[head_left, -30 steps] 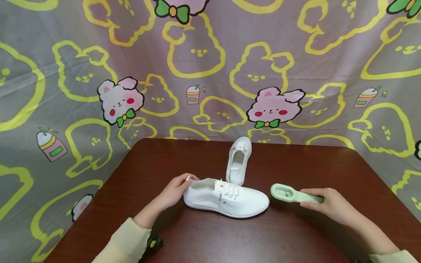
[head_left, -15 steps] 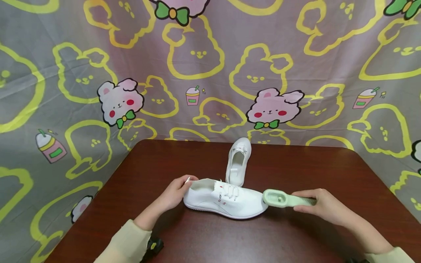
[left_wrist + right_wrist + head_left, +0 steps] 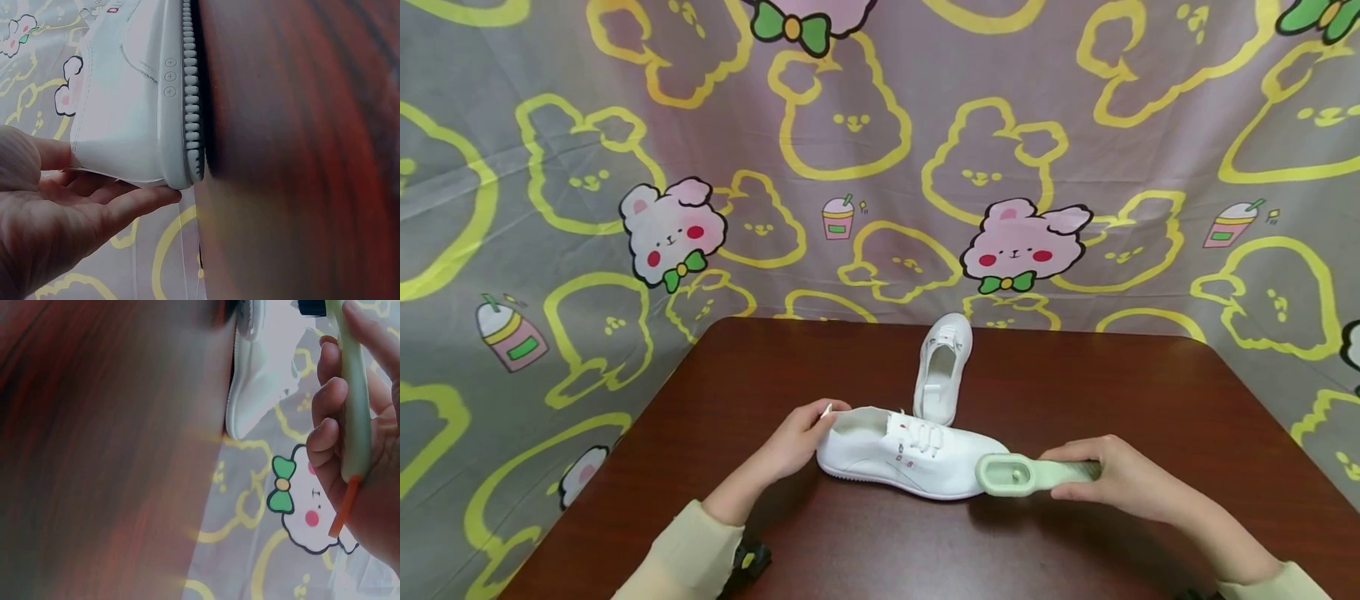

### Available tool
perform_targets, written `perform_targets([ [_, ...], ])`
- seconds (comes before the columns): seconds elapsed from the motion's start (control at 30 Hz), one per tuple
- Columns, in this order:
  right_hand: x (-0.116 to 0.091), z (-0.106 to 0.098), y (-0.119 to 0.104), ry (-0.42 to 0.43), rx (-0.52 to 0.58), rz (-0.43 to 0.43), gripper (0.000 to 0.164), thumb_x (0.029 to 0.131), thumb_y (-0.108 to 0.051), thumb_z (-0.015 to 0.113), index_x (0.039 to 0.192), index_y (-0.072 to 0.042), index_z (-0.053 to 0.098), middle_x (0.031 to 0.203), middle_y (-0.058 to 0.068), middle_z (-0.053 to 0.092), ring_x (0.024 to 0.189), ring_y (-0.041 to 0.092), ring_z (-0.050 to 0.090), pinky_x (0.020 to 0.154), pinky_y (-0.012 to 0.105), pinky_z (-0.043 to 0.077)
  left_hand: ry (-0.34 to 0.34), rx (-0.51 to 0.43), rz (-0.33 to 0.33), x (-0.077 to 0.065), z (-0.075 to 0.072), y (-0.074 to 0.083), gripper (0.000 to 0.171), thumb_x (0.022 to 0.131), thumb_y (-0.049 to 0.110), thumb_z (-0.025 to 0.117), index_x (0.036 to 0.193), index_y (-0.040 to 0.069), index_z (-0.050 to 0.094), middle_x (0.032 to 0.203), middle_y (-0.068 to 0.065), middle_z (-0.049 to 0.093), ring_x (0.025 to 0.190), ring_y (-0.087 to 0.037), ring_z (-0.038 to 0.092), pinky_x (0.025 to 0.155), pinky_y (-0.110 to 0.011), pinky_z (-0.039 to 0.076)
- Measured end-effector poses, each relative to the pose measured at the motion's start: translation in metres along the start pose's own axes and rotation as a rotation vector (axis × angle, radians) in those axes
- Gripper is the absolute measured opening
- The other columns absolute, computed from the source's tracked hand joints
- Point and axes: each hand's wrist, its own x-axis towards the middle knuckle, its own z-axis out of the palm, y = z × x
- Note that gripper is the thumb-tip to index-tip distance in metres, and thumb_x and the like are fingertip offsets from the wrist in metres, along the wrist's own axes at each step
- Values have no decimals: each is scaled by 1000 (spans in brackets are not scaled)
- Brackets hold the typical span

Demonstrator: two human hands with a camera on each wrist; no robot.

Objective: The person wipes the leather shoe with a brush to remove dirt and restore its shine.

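Observation:
A white lace-up sneaker [image 3: 887, 458] lies sideways in the middle of the table, toe to the right. My left hand [image 3: 801, 437] pinches its heel at the collar, and in the left wrist view fingers [image 3: 131, 206] spread behind the heel. The ridged sole edge [image 3: 190, 87] faces the tabletop closely there. My right hand [image 3: 1112, 475] grips the handle of a pale green shoe brush [image 3: 1011, 475], whose hollow-topped head overlaps the sneaker's toe. Dark bristles [image 3: 311, 306] show under the brush head in the right wrist view, and an orange loop [image 3: 344, 506] hangs from the handle end.
The second white sneaker [image 3: 943, 367] stands behind the first, toe pointing to the back. A dark reddish-brown table [image 3: 1075, 375] carries both. A patterned curtain [image 3: 880, 150] with cartoon rabbits rises behind the table's far edge and at its sides.
The right hand has brought the brush leftward and slightly down, from beside the toe to over the toe of the front sneaker. The left hand and both sneakers stay nearly where they were.

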Motion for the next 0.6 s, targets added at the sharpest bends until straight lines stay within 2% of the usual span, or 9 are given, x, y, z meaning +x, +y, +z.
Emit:
perform_targets([
  [0.17,1,-2,4,-13,-58,13,28,81,-29,79,108,-22,74,97,-14,69,77,3,58,62,23,46,-2,-2,-11,1,1,-2,25,102,12,50,120,2,64,117,-11,65,107,-25,57,92,-43,44],
  [0.3,-3,-13,17,9,-74,119,34,82,-34,78,110,-16,73,97,-9,70,80,3,58,64,23,46,-7,-7,-13,2,2,-2,26,102,12,50,121,1,63,118,-12,64,108,-26,57,93,-44,44],
  [0.4,-6,-22,26,64,-115,212,40,81,-35,78,112,-11,72,96,-5,70,78,3,55,63,24,45,-10,-11,-22,2,1,-1,26,101,12,50,121,1,63,118,-12,64,107,-25,57,92,-43,44],
  [0.47,-7,-24,29,99,-134,240,41,80,-35,79,112,-9,72,96,-3,69,76,3,54,62,24,44,-12,-10,-31,2,0,-1,25,101,11,50,121,2,64,118,-11,64,106,-24,57,92,-43,44],
  [0.53,-8,-24,28,116,-117,232,39,80,-32,80,111,-9,72,95,-3,69,75,4,54,62,24,45,-15,-7,-34,1,0,-1,25,101,11,50,121,2,64,118,-12,64,107,-24,57,92,-43,44],
  [0.6,-6,-21,24,98,-65,187,37,81,-28,80,111,-9,72,96,-3,70,78,4,56,63,24,46,-15,-5,-36,2,-1,-1,26,101,11,49,121,1,63,118,-12,64,107,-25,57,93,-43,44],
])
